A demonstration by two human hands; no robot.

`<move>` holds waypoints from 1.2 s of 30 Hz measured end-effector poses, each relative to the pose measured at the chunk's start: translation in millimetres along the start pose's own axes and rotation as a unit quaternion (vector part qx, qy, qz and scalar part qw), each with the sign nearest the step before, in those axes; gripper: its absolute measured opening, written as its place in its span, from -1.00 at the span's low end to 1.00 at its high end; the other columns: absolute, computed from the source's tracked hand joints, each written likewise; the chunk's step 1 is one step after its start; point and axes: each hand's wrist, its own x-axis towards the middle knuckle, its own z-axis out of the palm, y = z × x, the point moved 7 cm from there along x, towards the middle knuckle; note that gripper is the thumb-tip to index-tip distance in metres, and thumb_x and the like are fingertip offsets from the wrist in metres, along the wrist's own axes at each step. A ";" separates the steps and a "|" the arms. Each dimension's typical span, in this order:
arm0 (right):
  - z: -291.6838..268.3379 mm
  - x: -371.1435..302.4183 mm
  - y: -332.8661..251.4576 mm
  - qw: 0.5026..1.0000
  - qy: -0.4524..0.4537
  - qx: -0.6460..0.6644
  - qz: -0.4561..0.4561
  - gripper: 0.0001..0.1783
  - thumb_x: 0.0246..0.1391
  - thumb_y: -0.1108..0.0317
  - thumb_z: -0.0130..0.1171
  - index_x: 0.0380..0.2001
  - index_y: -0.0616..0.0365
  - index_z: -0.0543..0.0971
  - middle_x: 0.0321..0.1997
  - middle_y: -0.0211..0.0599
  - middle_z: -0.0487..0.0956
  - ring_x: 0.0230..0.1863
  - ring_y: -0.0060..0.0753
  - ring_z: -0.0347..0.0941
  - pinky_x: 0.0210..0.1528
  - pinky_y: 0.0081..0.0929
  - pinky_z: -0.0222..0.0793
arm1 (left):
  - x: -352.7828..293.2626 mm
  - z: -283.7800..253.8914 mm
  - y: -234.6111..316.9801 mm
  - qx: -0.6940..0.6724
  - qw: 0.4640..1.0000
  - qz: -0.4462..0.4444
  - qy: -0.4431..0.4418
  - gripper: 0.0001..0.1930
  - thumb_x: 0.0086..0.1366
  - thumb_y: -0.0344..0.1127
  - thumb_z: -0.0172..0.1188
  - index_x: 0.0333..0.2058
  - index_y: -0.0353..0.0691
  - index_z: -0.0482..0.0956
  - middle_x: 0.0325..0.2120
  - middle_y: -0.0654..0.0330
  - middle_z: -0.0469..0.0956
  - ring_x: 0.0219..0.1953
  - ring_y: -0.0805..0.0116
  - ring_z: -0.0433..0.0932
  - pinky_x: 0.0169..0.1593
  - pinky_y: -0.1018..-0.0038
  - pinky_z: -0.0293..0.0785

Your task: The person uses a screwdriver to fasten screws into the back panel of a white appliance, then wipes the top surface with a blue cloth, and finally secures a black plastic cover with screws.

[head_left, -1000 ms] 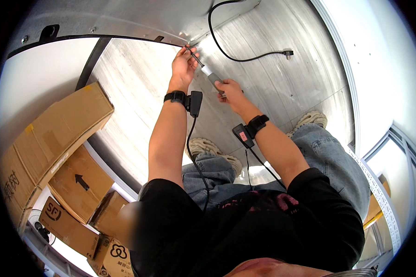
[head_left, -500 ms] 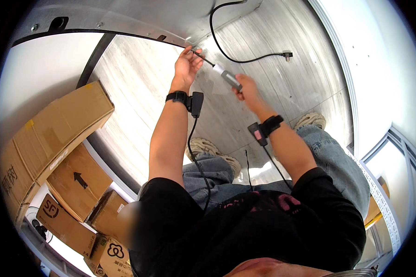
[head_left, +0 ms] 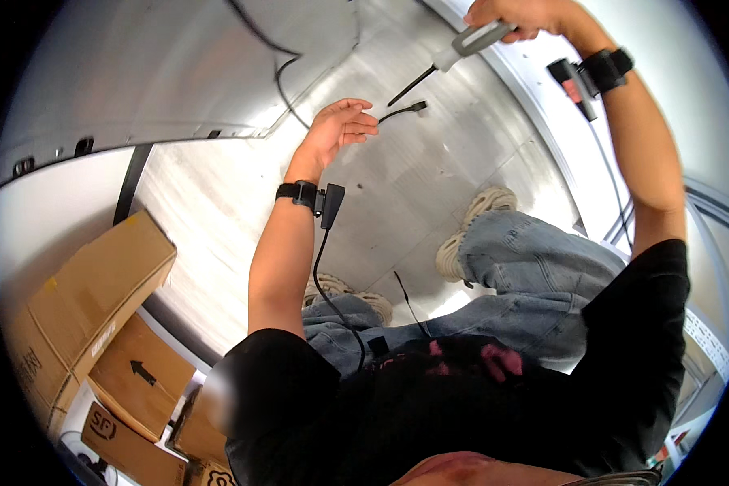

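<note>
Having swung toward the upper right of the frame since the earlier one, the right hand (head_left: 517, 14) is wrapping its fingers around the handle of a screwdriver (head_left: 454, 57). That tool is showing a grey handle, a whitish collar and a slim dark shaft, its tip pointing down-left, well apart from the metal panel (head_left: 178, 77). At upper centre, the left hand (head_left: 338, 131) is spreading its fingers loosely, with a black cord (head_left: 398, 112) passing just beside them; touch is impossible to tell. At left, a long brown carton (head_left: 109, 292) is bearing faint dark writing; below it, a cardboard box (head_left: 130, 356) is displaying a black arrow, and a smaller carton (head_left: 130, 444) is carrying bold dark lettering. Pale, wood-grained flooring (head_left: 429, 182) is stretching beneath.
</note>
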 end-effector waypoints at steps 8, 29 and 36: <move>-22.6 -175.4 36.8 0.857 0.096 0.234 0.449 -0.60 0.09 -0.05 0.05 -0.52 0.07 0.51 -0.64 -0.54 0.30 -0.63 -0.59 0.11 -0.60 -0.57 0.08 | 89.0 144.5 57.3 0.228 0.971 0.078 0.000 -0.74 0.25 -0.31 0.08 -0.11 -0.26 0.46 -0.31 0.24 0.57 -0.29 0.44 0.54 -0.26 0.51 0.45; 304.7 -338.2 87.8 0.465 0.581 0.581 0.331 -0.79 0.12 0.19 0.11 -0.38 0.10 0.47 -0.71 -0.62 0.25 -0.69 -0.79 0.06 -0.66 -0.73 -0.11 | 200.0 325.4 22.5 0.530 0.769 0.345 0.089 -0.91 0.09 -0.34 0.26 -0.42 -0.18 0.59 -0.46 0.22 0.55 -0.37 0.21 0.48 -0.30 0.34 0.41; 261.9 -273.0 90.1 0.548 0.498 0.602 0.300 -0.80 0.08 0.26 0.18 -0.32 0.15 0.48 -0.64 -0.61 0.31 -0.64 -0.79 0.11 -0.61 -0.72 -0.02 | 187.2 229.8 -0.1 -0.005 0.992 0.092 0.084 -0.85 0.29 -0.27 0.12 -0.33 -0.23 0.52 -0.30 0.14 0.59 -0.41 0.37 0.57 -0.35 0.51 0.51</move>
